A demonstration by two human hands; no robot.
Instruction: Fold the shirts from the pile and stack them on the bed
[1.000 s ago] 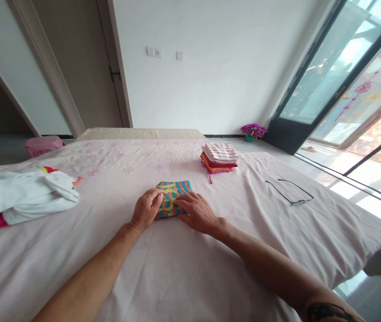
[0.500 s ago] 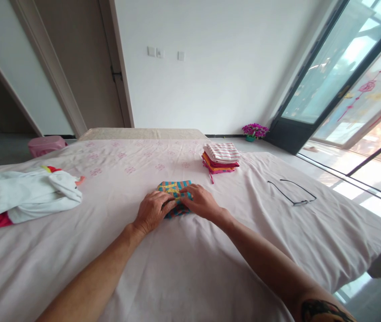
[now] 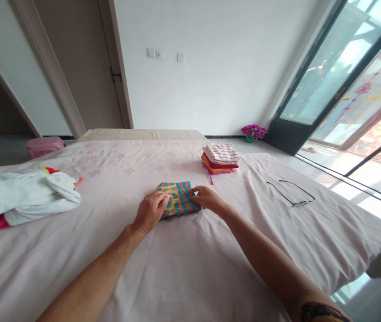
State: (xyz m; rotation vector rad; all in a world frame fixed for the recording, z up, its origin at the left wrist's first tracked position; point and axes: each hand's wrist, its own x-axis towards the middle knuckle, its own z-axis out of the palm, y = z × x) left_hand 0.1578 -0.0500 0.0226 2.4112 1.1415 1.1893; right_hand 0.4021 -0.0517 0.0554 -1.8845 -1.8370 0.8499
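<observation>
A small folded garment (image 3: 180, 199), striped teal and brown-orange with a yellow print, lies on the bed in front of me. At its left edge is my left hand (image 3: 150, 209), fingers over the fabric and thumb close beside them, closed on that side. My right hand (image 3: 207, 198) has its fingertips and thumb together at the right edge of the same garment. What the fingers cover underneath is hidden.
Beyond the garment stands a pile of folded clothes (image 3: 220, 160), a striped white one on top. Eyeglasses (image 3: 292, 194) lie to the right. White clothing (image 3: 29, 194) is heaped on the left of the pale bedsheet (image 3: 183, 273). A pink stool (image 3: 45, 146) stands past the bed.
My hands have moved apart from the garment's middle to its two side edges. The garment now shows flatter and wider, with more of its yellow print visible.
</observation>
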